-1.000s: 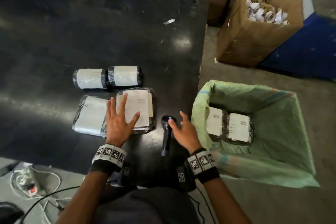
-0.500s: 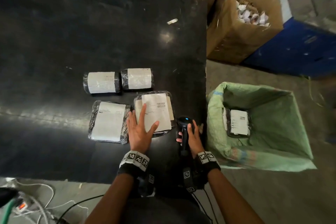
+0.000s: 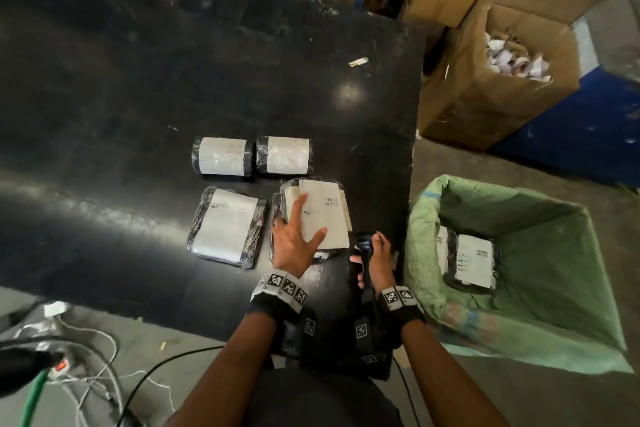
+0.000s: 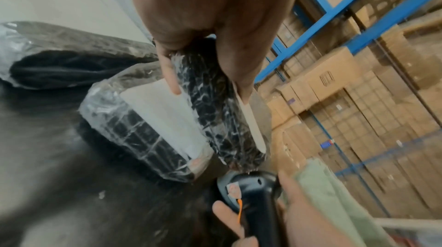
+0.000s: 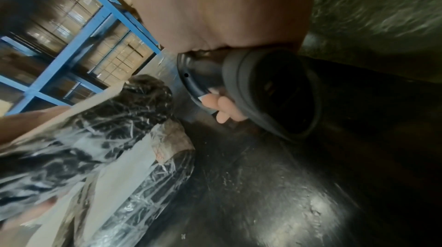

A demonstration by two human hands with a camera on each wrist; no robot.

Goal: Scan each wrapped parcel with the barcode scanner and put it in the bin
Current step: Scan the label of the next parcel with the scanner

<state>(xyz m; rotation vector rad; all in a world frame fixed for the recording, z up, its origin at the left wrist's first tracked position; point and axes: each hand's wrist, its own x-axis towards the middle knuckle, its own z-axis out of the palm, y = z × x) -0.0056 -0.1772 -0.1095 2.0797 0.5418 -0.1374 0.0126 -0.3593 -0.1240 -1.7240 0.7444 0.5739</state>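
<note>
My left hand (image 3: pixel 294 243) grips the top wrapped parcel (image 3: pixel 322 215), black film with a white label, by its near edge. The left wrist view shows thumb and fingers pinching that parcel (image 4: pixel 215 109), tilted up off a second parcel (image 4: pixel 153 124) beneath it. My right hand (image 3: pixel 375 260) is curled round the handle of the black barcode scanner (image 3: pixel 363 243), just right of the parcel. The scanner head (image 5: pixel 275 88) is near the parcel's edge (image 5: pixel 107 124). The green-lined bin (image 3: pixel 426 204) stands on the floor to the right and holds wrapped parcels (image 3: pixel 474 262).
Three more wrapped parcels lie on the black table: two rolls (image 3: pixel 225 156) (image 3: pixel 284 154) behind and a flat one (image 3: pixel 225 222) to the left. The table edge (image 3: pixel 412 166) runs beside the bin. An open cardboard box (image 3: pixel 485 97) stands behind the bin. Cables (image 3: pixel 86 357) lie on the floor at left.
My right hand has closed on the scanner's handle and raised it off the table. My left hand went from lying flat on the top parcel to gripping its edge and tilting it up.
</note>
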